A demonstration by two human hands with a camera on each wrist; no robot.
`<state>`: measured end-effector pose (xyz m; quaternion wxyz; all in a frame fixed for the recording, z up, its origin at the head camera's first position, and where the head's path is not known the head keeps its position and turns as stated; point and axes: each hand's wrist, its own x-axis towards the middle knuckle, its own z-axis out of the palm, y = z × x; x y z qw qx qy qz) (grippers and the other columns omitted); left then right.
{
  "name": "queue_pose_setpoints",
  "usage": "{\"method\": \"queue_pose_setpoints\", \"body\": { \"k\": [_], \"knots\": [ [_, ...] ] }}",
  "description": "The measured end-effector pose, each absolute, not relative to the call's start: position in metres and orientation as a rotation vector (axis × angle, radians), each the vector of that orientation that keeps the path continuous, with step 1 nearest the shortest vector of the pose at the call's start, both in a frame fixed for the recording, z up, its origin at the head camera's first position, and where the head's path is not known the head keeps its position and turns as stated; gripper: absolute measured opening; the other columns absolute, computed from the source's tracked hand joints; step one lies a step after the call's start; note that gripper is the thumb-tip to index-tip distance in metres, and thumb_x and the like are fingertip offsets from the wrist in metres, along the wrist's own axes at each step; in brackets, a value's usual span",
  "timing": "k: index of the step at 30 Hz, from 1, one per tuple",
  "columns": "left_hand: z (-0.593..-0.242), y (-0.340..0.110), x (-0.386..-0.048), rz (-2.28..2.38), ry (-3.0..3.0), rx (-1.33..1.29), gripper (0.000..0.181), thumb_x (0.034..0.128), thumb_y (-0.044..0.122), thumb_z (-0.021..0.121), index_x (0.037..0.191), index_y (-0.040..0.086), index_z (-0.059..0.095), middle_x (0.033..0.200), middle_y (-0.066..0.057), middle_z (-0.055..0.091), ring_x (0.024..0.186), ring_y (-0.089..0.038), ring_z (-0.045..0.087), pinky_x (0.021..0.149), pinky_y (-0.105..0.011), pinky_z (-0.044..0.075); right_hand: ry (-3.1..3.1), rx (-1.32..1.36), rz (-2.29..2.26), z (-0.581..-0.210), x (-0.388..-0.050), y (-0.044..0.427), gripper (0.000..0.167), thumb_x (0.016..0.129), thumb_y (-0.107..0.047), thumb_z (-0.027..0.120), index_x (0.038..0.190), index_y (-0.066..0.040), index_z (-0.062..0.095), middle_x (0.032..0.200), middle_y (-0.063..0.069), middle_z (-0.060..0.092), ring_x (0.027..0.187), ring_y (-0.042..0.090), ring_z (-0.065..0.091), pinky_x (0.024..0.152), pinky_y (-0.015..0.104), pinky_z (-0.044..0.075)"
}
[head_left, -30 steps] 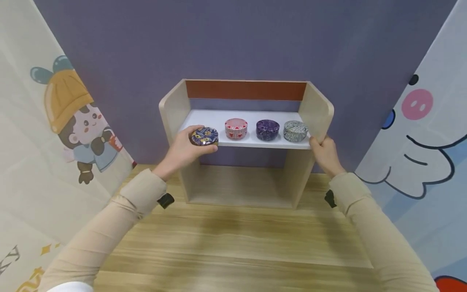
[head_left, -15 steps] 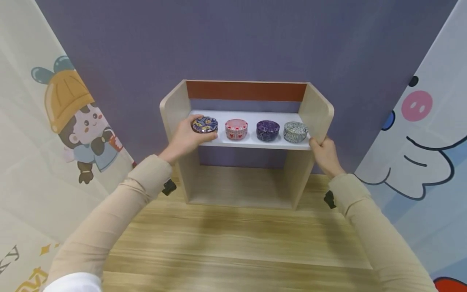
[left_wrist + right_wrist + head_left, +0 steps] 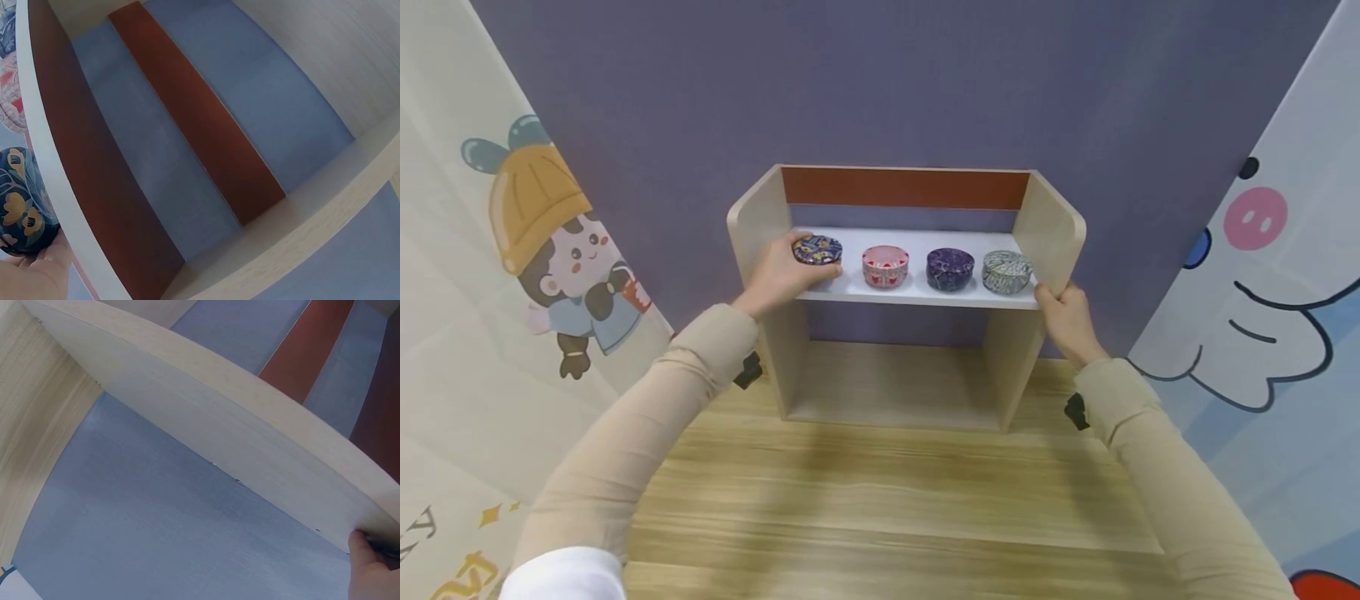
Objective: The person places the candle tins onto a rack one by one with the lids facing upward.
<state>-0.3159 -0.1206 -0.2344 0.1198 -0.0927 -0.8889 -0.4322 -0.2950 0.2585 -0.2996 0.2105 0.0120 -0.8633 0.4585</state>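
My left hand [image 3: 777, 273] holds a round dark blue tin [image 3: 817, 249] with a yellow floral pattern, fingers behind it and thumb in front. This tin is at the left end of the white upper shelf [image 3: 917, 298]; whether its base touches the board is hard to tell. In the left wrist view the patterned tin [image 3: 22, 203] shows at the left edge, fingers beneath its side. To its right stand a pink-and-red tin [image 3: 885, 268], a dark purple tin [image 3: 950, 271] and a grey-green tin [image 3: 1007, 273]. My right hand [image 3: 1070, 323] grips the front edge of the rack's right side panel [image 3: 1051, 221].
The small wooden rack [image 3: 891, 379] has an open lower compartment and a brown back rail [image 3: 906, 187]. It stands on a wood-grain table [image 3: 880, 500] against a blue-grey wall [image 3: 910, 83]. Cartoon-printed sheets [image 3: 1247, 292] hang on both sides.
My left hand has carried the dark blue tin from the shelf's front edge back over the board and slightly left. The right hand and the other tins stay in place.
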Motion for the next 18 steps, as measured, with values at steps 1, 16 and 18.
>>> {"method": "queue_pose_setpoints", "body": {
  "k": [1,16,18],
  "knots": [
    [-0.234,-0.121,-0.317,-1.25,-2.599,-0.271,0.076,0.0686,0.033,0.078,0.131,0.004,0.045,0.116,-0.015,0.057,0.104,-0.024,0.053,0.094,-0.035,0.044,-2.404,0.032,1.272,-0.3,-0.295,0.259,0.036,0.094,-0.027,0.037,0.1,0.007,0.048,0.093,0.019,0.05,0.085,0.025,0.042,0.069,0.028,0.035],
    [-0.242,-0.123,-0.329,-1.173,-2.621,-0.253,0.08,0.0681,0.038,0.078,0.13,0.001,0.044,0.117,-0.017,0.056,0.105,-0.026,0.052,0.095,-0.037,0.042,-2.43,0.024,1.293,-0.299,-0.293,0.258,0.045,0.094,-0.029,0.035,0.111,0.01,0.049,0.108,0.023,0.053,0.093,0.025,0.045,0.077,0.028,0.037],
    [-0.243,-0.124,-0.33,-1.174,-2.621,-0.256,0.08,0.0681,0.038,0.078,0.13,0.0,0.044,0.117,-0.017,0.056,0.105,-0.026,0.052,0.096,-0.037,0.042,-2.428,0.025,1.293,-0.299,-0.292,0.258,0.045,0.094,-0.029,0.035,0.11,0.01,0.049,0.106,0.022,0.053,0.092,0.025,0.044,0.076,0.027,0.037]
  ]
}}
